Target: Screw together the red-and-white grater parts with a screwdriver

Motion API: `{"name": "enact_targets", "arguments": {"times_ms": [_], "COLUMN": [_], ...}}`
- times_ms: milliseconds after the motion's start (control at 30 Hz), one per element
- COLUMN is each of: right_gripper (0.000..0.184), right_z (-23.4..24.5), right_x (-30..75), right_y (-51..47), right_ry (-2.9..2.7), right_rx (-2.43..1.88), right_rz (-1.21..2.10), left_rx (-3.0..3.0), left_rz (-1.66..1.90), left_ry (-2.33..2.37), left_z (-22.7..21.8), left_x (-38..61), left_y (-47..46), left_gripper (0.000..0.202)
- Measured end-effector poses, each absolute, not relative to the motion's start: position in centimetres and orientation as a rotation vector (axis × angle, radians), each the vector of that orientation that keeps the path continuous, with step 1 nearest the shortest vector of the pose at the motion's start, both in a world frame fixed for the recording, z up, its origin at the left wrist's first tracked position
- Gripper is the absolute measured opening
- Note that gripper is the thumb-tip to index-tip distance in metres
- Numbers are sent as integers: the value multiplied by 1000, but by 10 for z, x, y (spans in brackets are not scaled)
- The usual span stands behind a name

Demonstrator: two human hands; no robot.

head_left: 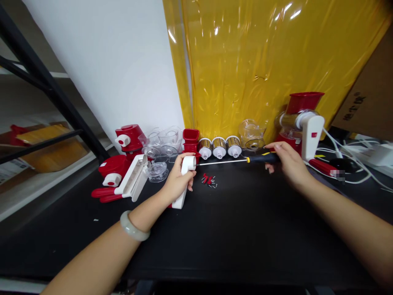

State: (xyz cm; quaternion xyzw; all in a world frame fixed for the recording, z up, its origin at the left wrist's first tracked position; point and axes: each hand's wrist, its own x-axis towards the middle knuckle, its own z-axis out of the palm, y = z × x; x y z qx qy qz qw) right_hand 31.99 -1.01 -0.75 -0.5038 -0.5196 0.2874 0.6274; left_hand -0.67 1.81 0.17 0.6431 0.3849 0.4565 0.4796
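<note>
My left hand point(179, 176) is wrapped round a white crank handle point(188, 163) with a red grip, its round socket facing right. In my right hand point(285, 162) is a long screwdriver point(225, 162) with a dark blue and yellow handle, held level. The shaft points left and its tip reaches the socket of the crank handle; whether it touches a screw inside cannot be seen. Just below the shaft, a small pile of red pieces and screws point(209, 179) lies on the black table point(245, 229).
Behind my hands stand several grater drums point(219, 148), red pushers point(190, 137) and clear hoppers point(168, 141). More white crank handles point(135, 177) and red bases point(115, 168) lie at left. An assembled rotary grater point(311, 127) stands at right, near white cables point(353, 151).
</note>
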Motion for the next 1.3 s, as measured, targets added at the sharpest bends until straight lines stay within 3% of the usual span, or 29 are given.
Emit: {"name": "enact_targets", "arguments": {"times_ms": [200,600,733,1067,1300], "right_gripper": [35,34,46,28,24], "right_z": [-8,5,3,0,4], "right_x": [324,317,318,327,332], "right_y": [-9,-21,-20,-15,-19], "right_ry": [-1277,-1264,-1291,-1529,-1596], "right_rx": [-1250,-981,-1281,-1250,-1240], "right_rz": [568,816,699,392,358], "left_rx": [1545,1502,1506,1462,1455], "left_rz": [1129,1142,1139,1182,1171], "left_ry": [925,929,922,873,840], "left_z": [2,5,5,6,12], "left_x": [-8,-8,-9,-13,-13], "left_y": [22,22,23,26,21], "left_gripper": [59,59,58,59,59]}}
